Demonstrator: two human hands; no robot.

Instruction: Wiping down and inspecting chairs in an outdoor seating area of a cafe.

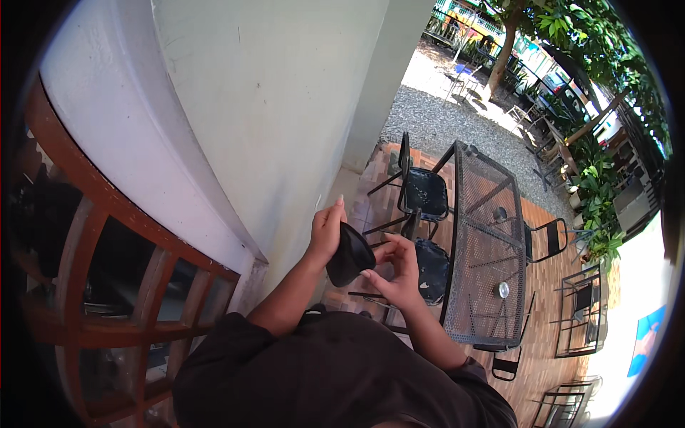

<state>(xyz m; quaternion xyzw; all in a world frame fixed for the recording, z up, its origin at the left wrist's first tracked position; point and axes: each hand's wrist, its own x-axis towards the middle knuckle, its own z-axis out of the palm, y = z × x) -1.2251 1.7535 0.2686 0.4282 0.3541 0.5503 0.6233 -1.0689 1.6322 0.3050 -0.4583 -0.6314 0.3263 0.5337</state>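
Note:
A black, cup-shaped thing [347, 260] with a wide rounded rim is in front of my chest, tilted to one side. I cannot make out its exact kind. My left hand [327, 232] is closed round its left side, thumb pointing up. On the other side, my right hand [398, 274] pinches the rim, with the thumb at the lower edge and bent fingers near the upper part. The inside of the thing looks dark.
A pale wall [264, 93] rises close on my left, beside a red-brown window frame [146, 285]. At right stands a black mesh table [485, 292] with a small metal tin [503, 289] and several black chairs [425, 192] around it. Gravel [457, 121] and trees lie beyond.

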